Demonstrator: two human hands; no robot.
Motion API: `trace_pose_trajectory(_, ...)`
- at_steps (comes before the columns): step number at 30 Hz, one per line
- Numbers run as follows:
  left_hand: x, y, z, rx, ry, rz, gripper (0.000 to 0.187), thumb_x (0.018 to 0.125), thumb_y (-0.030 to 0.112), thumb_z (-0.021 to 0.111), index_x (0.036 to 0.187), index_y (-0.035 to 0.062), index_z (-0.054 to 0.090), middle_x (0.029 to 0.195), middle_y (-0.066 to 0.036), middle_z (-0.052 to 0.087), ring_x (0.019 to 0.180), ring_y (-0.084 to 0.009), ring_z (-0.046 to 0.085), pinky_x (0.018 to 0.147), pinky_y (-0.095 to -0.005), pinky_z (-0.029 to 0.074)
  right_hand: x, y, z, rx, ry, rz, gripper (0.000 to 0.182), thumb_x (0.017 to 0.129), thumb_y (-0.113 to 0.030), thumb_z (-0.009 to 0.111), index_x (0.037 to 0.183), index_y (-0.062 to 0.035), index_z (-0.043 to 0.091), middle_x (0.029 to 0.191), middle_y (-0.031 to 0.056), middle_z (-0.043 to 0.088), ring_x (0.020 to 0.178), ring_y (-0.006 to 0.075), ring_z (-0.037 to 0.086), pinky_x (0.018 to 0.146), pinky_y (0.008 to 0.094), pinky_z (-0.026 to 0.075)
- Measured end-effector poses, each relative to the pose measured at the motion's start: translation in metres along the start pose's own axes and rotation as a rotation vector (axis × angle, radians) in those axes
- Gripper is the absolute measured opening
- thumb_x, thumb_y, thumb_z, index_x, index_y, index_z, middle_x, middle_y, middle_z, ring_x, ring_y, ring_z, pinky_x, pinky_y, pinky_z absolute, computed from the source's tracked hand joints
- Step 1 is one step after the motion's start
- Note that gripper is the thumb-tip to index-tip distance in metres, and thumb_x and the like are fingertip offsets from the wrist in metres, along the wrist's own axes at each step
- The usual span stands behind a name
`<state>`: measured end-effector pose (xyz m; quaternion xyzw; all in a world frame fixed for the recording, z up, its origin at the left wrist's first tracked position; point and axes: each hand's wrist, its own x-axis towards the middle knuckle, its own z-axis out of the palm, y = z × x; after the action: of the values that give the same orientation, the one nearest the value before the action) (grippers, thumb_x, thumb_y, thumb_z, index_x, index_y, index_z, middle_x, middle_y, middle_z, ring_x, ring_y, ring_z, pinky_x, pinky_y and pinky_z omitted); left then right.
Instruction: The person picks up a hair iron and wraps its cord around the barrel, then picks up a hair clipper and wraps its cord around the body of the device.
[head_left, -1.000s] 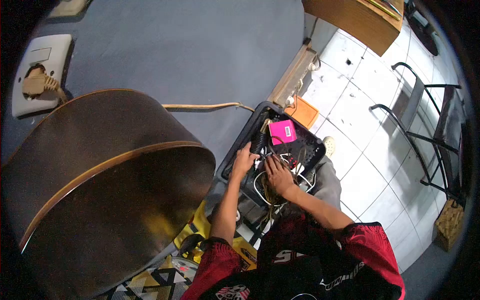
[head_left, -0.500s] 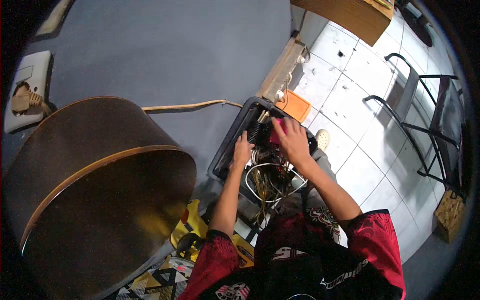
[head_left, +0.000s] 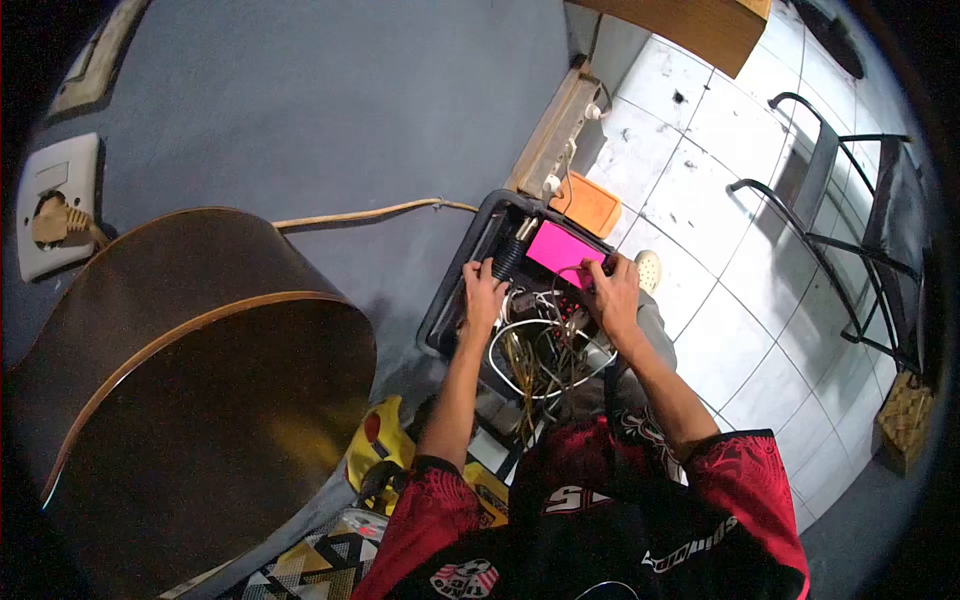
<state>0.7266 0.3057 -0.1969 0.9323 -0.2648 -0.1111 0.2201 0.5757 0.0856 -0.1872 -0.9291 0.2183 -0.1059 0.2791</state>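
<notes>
A black plastic bin [head_left: 447,300] full of cables stands in front of me against the wall. Over its far right part sits a bright pink box-like object [head_left: 560,247], with a flat face turned up. My right hand [head_left: 615,295] has its fingers closed at the near right corner of that pink object; a thin brownish strand shows beside the fingertips. My left hand [head_left: 483,295] reaches into the bin's left side, fingers slightly bent and apart, beside a black coiled cord [head_left: 509,262]. Below both hands lies a tangle of cables with a white cable loop [head_left: 492,365].
An orange container [head_left: 590,205] and a power strip [head_left: 560,150] with plugs lie beyond the bin. To the left stands a large dark brown curved piece [head_left: 220,400], near a wall socket [head_left: 60,205]. A black-framed chair [head_left: 865,240] is on the right; a yellow bag [head_left: 375,445] is below.
My right hand has shifted toward me and right, uncovering the pink object, whose flat face shows brightly now. My left hand stays nearly in place beside the coiled cord.
</notes>
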Motion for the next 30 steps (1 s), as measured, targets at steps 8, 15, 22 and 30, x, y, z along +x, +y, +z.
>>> trace_pose_trajectory(8,0.01,0.023,-0.018,0.244,-0.047,-0.018,0.046,0.078,0.009,0.071,0.12,-0.005,0.056,0.103,-0.021,0.062,0.107,-0.0393,0.055,0.09,-0.0451,0.046,0.008,-0.054,-0.05,0.235,0.199,-0.159,0.066,0.061,0.005,0.06,0.126,-0.0065,0.053,0.13,0.0233,0.045,0.123,0.0442,0.042,0.103,0.0513,0.037)
trace_pose_trajectory(15,0.019,0.007,-0.007,0.205,-0.122,-0.229,0.041,0.077,0.009,0.072,0.116,-0.0004,0.061,0.089,-0.022,0.065,0.082,-0.0391,0.064,0.071,-0.0444,0.051,-0.03,-0.108,0.039,0.121,-0.46,-0.561,0.021,0.082,-0.014,0.056,0.096,-0.003,0.067,0.11,0.0103,0.061,0.103,0.0258,0.058,0.084,0.0374,0.047)
trace_pose_trajectory(22,0.01,0.009,0.001,0.287,0.042,-0.112,0.028,0.081,0.009,0.068,0.104,0.0019,0.054,0.086,-0.019,0.062,0.081,-0.0406,0.062,0.069,-0.0476,0.05,-0.015,-0.14,0.081,-0.224,-0.891,-0.408,0.038,0.094,-0.025,0.048,0.128,-0.0102,0.057,0.14,0.0109,0.044,0.121,0.0225,0.044,0.092,0.0374,0.034)
trace_pose_trajectory(30,0.014,0.01,-0.002,0.343,-0.069,-0.092,0.022,0.082,0.007,0.066,0.098,0.0006,0.053,0.092,-0.021,0.061,0.091,-0.0409,0.059,0.075,-0.0484,0.049,-0.033,-0.139,0.087,-0.272,-0.891,-0.436,0.042,0.094,-0.024,0.047,0.133,-0.011,0.053,0.136,0.011,0.045,0.115,0.0233,0.045,0.091,0.0373,0.031)
